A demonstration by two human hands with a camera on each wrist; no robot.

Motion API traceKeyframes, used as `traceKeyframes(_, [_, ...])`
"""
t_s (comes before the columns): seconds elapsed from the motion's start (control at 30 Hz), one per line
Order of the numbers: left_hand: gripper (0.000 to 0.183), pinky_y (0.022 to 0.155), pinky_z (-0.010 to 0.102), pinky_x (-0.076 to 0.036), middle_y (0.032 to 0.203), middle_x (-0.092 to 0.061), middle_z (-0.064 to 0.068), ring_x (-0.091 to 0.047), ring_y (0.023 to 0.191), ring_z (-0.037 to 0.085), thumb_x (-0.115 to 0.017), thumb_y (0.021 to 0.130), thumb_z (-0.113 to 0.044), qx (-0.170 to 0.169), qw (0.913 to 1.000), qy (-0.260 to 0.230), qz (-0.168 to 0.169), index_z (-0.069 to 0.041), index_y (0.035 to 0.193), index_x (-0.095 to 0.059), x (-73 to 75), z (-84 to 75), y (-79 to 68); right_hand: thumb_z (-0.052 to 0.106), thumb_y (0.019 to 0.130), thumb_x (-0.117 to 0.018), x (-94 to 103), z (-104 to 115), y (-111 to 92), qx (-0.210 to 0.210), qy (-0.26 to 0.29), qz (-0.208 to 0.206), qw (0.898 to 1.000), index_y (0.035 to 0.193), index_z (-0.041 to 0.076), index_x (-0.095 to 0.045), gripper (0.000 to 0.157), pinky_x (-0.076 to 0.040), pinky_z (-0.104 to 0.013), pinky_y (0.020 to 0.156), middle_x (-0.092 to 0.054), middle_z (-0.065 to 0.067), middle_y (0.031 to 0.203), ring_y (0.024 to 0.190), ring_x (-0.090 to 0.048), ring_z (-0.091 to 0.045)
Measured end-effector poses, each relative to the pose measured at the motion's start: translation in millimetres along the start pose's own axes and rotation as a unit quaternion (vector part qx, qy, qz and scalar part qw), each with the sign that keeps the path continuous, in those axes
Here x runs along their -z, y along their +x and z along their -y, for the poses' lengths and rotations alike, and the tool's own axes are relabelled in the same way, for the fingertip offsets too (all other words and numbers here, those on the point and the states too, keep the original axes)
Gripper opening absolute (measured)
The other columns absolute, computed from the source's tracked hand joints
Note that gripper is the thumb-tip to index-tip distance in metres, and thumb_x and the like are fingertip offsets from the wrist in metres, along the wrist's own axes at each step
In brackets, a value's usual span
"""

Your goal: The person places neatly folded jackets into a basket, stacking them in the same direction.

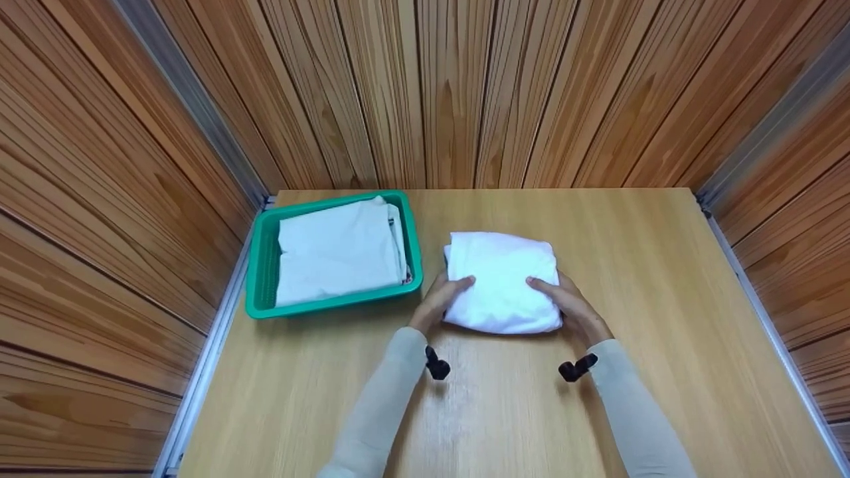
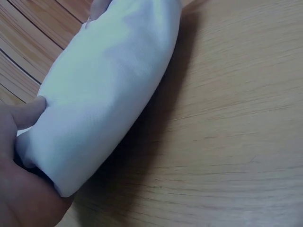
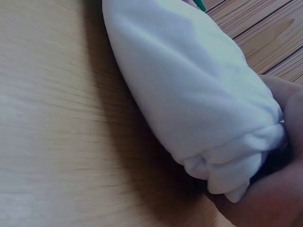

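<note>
A folded white cloth (image 1: 501,285) lies between the two hands, right of the green basket. My left hand (image 1: 439,300) grips its left side, thumb on top and the other fingers hidden beneath. On the opposite side my right hand (image 1: 572,305) holds the cloth the same way. The left wrist view shows the thick folded edge of the white cloth (image 2: 104,90), with the thumb pressing its top. Bunched layers at the cloth's corner (image 3: 227,165) show beside the right palm in the right wrist view. A shadow runs along the cloth's near edge.
A green plastic basket (image 1: 332,307) stands at the table's back left, with folded whitish cloth (image 1: 339,252) inside. The wooden table (image 1: 505,411) is bounded by wood-plank walls (image 1: 451,93) at the back and sides, with metal rails (image 1: 206,372) along its side edges.
</note>
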State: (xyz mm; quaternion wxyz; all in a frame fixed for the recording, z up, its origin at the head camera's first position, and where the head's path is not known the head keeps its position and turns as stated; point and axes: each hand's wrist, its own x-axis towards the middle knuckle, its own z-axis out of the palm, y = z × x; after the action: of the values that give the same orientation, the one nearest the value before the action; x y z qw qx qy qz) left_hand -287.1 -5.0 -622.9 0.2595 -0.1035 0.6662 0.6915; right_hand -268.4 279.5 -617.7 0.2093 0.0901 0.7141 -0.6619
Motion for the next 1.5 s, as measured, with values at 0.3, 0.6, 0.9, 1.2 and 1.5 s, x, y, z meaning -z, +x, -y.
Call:
traceKeyframes(0.3, [0.105, 0.133, 0.062, 0.000, 0.182, -0.001, 0.000, -0.001, 0.168, 0.030, -0.075, 0.097, -0.043, -0.062, 0.9961, 0.034, -0.052, -0.036, 0.173, -0.002, -5.3, -1.3, -1.0, 0.041, 0.104, -0.069, -1.5, 1.1, 0.3, 0.044, 0.002, -0.039, 0.998, 0.171, 0.022, 0.014, 0.108, -0.015, -0.052, 0.134, -0.003, -0.015, 0.180, 0.164, -0.015, -0.035])
traceKeyframes(0.6, [0.061, 0.131, 0.069, -0.007, 0.178, -0.025, -0.010, -0.009, 0.168, 0.027, -0.071, 0.100, -0.042, -0.114, 0.9911, 0.069, 0.002, -0.060, 0.153, -0.046, -1.2, -5.7, -3.9, 0.025, 0.110, -0.061, 6.5, 2.0, -4.1, 0.175, -0.074, -0.012, 0.982, 0.173, 0.034, -0.005, 0.084, 0.014, -0.068, 0.128, 0.006, 0.002, 0.182, 0.167, 0.015, -0.032])
traceKeyframes(0.9, [0.050, 0.130, 0.070, -0.009, 0.167, -0.043, -0.018, -0.021, 0.165, 0.026, -0.076, 0.095, -0.048, -0.115, 0.9896, 0.065, 0.056, -0.058, 0.142, -0.061, 7.3, -8.1, -9.2, 0.030, 0.108, -0.063, 11.5, 4.3, -12.8, 0.167, -0.090, 0.038, 0.981, 0.168, 0.030, -0.034, 0.067, 0.003, -0.075, 0.127, -0.016, 0.001, 0.181, 0.168, 0.001, -0.033])
traceKeyframes(1.2, [0.075, 0.129, 0.071, -0.007, 0.175, -0.026, -0.019, -0.014, 0.166, 0.026, -0.082, 0.087, -0.054, -0.123, 0.9887, 0.070, 0.051, -0.066, 0.150, -0.043, 5.8, -12.9, -14.7, 0.032, 0.104, -0.069, 14.4, 10.6, -14.9, 0.141, -0.069, 0.030, 0.987, 0.169, 0.038, -0.029, 0.077, 0.003, -0.075, 0.126, -0.004, 0.003, 0.182, 0.168, 0.004, -0.035])
traceKeyframes(1.5, [0.072, 0.129, 0.070, -0.012, 0.176, -0.027, -0.009, -0.017, 0.165, 0.029, -0.079, 0.092, -0.045, -0.164, 0.9823, 0.065, 0.061, -0.053, 0.156, -0.046, 9.7, -29.6, -19.0, 0.020, 0.102, -0.072, 10.1, 31.5, -18.2, 0.172, -0.043, 0.040, 0.983, 0.169, 0.034, -0.031, 0.080, -0.008, -0.067, 0.129, -0.005, 0.000, 0.182, 0.165, -0.007, -0.035])
